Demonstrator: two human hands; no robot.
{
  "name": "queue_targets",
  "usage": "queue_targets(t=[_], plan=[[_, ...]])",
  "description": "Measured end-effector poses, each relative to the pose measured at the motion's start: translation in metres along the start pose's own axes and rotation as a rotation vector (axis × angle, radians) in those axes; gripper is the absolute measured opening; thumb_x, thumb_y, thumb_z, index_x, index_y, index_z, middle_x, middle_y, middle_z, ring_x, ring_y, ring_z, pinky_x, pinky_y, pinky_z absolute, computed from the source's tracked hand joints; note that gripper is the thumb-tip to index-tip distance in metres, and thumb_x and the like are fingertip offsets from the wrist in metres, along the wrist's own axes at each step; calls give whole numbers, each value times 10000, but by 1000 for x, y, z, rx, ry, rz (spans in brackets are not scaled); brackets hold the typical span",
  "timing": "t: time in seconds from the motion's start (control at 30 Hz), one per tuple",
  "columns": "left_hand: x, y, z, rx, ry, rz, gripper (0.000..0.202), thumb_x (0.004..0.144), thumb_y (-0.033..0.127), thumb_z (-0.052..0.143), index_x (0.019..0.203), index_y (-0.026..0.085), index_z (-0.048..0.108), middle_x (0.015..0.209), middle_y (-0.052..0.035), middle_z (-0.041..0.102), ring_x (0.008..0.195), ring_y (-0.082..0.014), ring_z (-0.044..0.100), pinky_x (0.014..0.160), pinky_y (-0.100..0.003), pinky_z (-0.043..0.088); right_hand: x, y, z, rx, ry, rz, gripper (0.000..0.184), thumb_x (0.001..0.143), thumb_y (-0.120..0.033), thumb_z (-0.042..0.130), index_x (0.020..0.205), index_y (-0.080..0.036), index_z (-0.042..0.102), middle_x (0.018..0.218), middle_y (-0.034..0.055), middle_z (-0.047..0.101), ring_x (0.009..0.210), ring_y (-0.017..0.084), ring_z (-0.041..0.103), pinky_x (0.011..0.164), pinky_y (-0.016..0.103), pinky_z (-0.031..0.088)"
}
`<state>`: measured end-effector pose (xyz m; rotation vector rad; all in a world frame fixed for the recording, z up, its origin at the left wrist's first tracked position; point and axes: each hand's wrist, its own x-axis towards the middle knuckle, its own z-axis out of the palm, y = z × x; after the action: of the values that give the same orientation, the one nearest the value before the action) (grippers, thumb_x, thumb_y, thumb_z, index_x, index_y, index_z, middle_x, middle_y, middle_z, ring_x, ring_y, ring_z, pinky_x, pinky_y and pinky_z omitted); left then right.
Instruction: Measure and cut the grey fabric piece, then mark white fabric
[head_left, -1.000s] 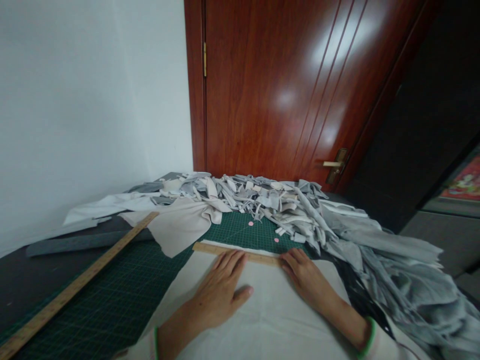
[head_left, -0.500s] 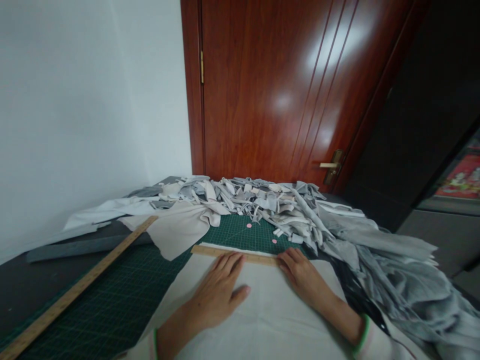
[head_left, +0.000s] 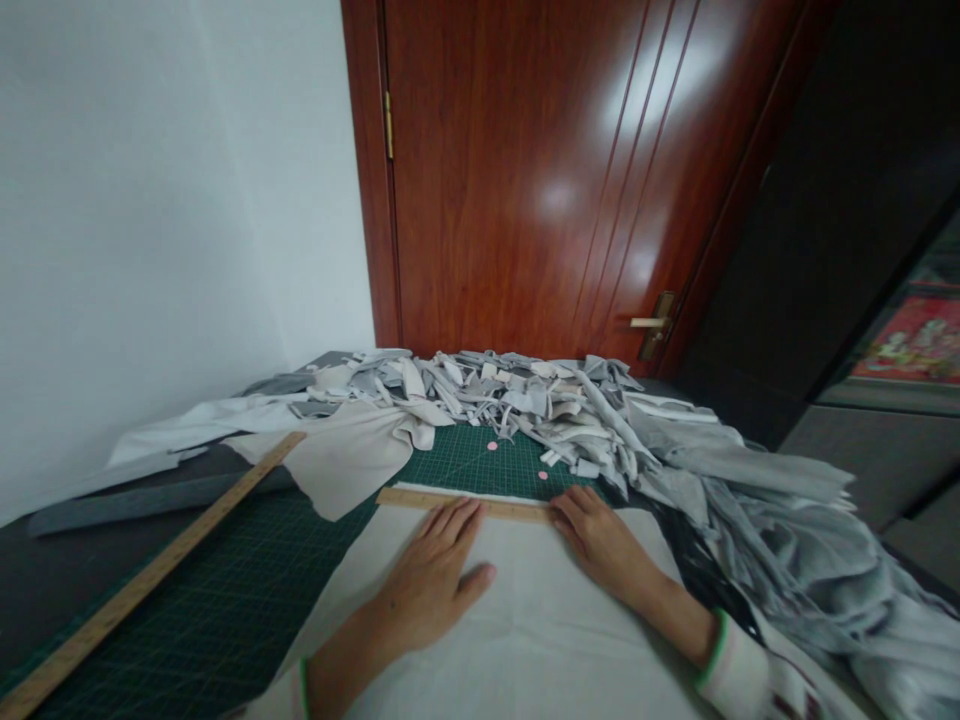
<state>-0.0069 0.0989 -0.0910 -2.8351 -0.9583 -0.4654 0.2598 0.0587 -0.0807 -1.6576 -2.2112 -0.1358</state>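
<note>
A sheet of off-white cloth [head_left: 525, 610] lies spread in front of me, with a short wooden ruler [head_left: 510, 510] across it near its far edge. My left hand [head_left: 427, 580] rests flat on the cloth, fingertips on the middle of the ruler and thumb spread away. At the ruler's right end, my right hand [head_left: 600, 540] has its fingers bent together, holding that end between fingers and thumb. The ruler's right tip is hidden under this hand. Beneath the cloth is a green cutting mat [head_left: 247, 580] with grid lines.
A long wooden ruler [head_left: 165, 565] slants across the mat's left side, its far end on a beige cloth piece [head_left: 352, 460]. Grey and white fabric scraps [head_left: 517, 390] are heaped along the back. Crumpled grey cloth [head_left: 810, 570] lies right. Two small pink discs [head_left: 492, 446] sit beyond the ruler.
The whole view has shifted slightly, so the scene sits a little further left. Both hands keep their places on the short ruler and cloth.
</note>
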Motion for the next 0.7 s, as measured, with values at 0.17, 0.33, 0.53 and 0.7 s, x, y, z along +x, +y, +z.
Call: queue_targets(t=[0.17,0.33,0.53,0.7], plan=[[-2,-1,2,54,26,14,609,981,482,404,1443,87,367,1485,-160,443,1370,-261,401,1116,-463,362,0,1,-5,-7,-32,21,194,949,-156,478,1059,-147,637,1012,116,612,962,272,567,870,442,514],[-3,-2,3,103,73,14,592,985,502,376,1435,118,388,1475,-132,466,1355,-259,421,1101,-474,356,-4,11,-12,-4,-34,38,208,958,-168,459,1075,-157,631,1022,111,606,978,271,567,874,439,513],[-1,-2,2,113,85,13,581,984,483,386,1430,111,392,1460,-130,487,1336,-259,440,1093,-454,359,-8,26,-16,4,-81,30,214,958,-171,448,1084,-156,620,1031,111,594,974,266,567,874,437,512],[-1,-1,0,91,55,0,567,983,473,389,1423,117,399,1469,-128,475,1354,-262,411,1108,-472,341,-9,30,-16,28,-79,13,211,959,-170,439,1079,-154,612,1027,106,591,977,253,566,890,420,504]])
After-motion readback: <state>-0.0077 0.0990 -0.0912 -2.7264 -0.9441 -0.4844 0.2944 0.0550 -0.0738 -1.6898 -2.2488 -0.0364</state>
